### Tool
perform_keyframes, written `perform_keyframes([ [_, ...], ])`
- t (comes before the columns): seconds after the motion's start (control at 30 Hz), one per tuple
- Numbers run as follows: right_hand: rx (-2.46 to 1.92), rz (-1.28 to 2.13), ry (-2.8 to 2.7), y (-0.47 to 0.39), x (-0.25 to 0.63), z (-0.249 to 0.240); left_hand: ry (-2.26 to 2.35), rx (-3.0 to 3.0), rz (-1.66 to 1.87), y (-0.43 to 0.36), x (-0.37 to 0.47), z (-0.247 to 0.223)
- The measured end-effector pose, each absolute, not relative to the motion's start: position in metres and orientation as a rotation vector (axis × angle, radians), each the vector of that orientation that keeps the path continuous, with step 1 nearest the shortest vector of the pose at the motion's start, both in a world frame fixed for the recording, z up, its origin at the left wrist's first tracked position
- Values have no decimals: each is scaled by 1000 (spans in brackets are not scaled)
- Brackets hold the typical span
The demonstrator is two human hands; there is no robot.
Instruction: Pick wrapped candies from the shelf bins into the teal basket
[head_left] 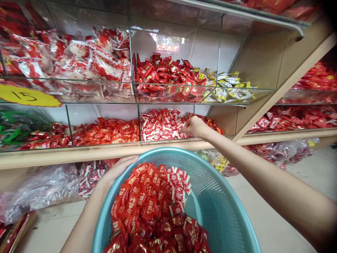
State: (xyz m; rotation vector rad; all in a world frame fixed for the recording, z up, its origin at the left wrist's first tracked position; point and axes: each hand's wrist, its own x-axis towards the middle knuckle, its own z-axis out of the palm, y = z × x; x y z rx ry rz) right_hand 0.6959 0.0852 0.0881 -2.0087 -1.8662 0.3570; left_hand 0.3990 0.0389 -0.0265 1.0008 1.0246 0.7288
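Note:
My left hand grips the rim of a teal plastic basket at its upper left. Inside the basket lie red-orange wrapped candies, a small group of red-and-white wrapped candies and dark red candies with gold print. My right hand reaches over the basket to the lower shelf, at the right side of a bin of red-and-white candies. Its fingers are pinched together, and whatever is between them is hidden.
Glass dividers split the shelves into bins. Red candies and yellow-and-white candies fill the upper shelf. A yellow price tag marked 15 hangs at left. Plastic bags lie on the floor below the wooden shelf edge.

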Motion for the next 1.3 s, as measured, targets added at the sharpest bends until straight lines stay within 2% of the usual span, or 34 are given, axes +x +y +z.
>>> perform_keyframes([
  [0.17,-1475,898,-1936,39,698,85,999,973,749,38,398,-28],
  [0.27,-1346,1257,-2080,5,695,53,991,967,752,39,398,-31],
  [0.33,-1394,1356,-2200,-14,693,24,1008,966,744,39,398,-32],
  [0.47,-1436,1287,-2538,-39,687,-23,1043,973,745,40,398,-33],
  [0.6,-1393,1145,-2761,-45,682,-41,1061,998,786,40,398,-33],
  [1.0,-1589,901,-2856,-56,663,-37,1019,934,750,37,401,-25],
  [1.3,-1634,1137,-2655,-50,669,-32,1070,985,772,39,398,-27],
])
